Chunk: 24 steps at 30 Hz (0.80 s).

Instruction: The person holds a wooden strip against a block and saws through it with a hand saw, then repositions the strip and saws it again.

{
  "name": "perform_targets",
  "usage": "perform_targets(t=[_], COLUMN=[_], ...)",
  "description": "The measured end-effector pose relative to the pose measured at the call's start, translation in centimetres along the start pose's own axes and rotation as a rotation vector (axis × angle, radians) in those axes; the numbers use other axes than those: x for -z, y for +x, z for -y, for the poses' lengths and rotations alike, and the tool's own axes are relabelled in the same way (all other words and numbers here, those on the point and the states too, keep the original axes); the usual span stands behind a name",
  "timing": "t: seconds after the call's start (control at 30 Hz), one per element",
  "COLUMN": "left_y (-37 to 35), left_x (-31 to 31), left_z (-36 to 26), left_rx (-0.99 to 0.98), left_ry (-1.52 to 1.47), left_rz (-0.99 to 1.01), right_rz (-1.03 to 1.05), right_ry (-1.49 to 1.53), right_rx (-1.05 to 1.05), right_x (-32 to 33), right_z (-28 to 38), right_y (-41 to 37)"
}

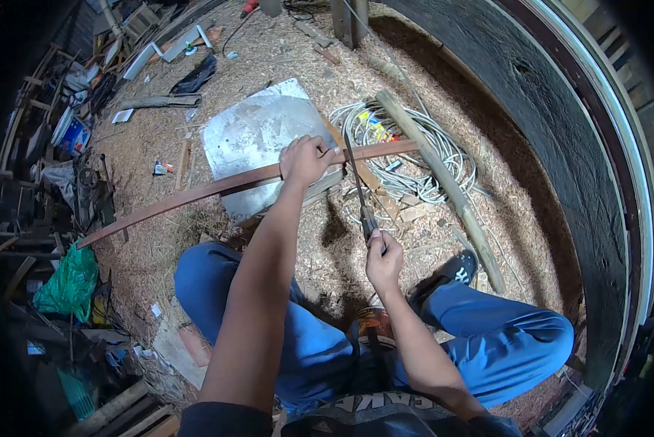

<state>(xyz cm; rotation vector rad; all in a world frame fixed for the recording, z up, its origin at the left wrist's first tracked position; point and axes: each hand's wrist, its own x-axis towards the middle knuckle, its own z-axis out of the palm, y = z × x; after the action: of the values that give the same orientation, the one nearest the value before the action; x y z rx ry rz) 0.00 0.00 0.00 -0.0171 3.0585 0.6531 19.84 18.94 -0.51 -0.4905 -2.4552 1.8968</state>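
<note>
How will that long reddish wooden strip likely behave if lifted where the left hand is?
The wooden strip looks slender for its length, so it may flex a little. Its longer side runs from the left hand out near the green bag, so that end would probably dip first.

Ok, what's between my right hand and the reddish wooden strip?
In the head view, a long-bladed hand tool: it extends from your right hand and crosses the reddish wooden strip.
</note>
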Motion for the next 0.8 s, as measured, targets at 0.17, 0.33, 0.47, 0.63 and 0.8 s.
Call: perform_targets(t=[0.17, 0.33, 0.47, 0.63, 0.8], left_y=[0.3, 1.0, 0.8, 1.3, 1.9], left_x=[-0.5, -1.4, -1.4, -2.2, -1.4], left_z=[1.0, 0.5, -0.2, -0.5, -2.4], left_rx=[0.118, 0.146, 0.217, 0.251, 0.462], left_ry=[0.086, 0.103, 0.141, 0.173, 0.145], left_rz=[-0.090, -0.150, -0.151, -0.166, -0.179], right_rz=[-0.006, -0.029, -0.036, -0.026, -0.034], right_ry=[-0.086, -0.119, -0.017, -0.009, -0.044], right_rx=[0.066, 0.112, 0.034, 0.034, 0.068], right_x=[-0.8, -0.6, -1.0, -0.5, -0.3], right_z=[0.9, 1.1, -0.2, 0.2, 1.0], right_y=[-0.9, -0.5, -0.8, -0.7, -0.6])
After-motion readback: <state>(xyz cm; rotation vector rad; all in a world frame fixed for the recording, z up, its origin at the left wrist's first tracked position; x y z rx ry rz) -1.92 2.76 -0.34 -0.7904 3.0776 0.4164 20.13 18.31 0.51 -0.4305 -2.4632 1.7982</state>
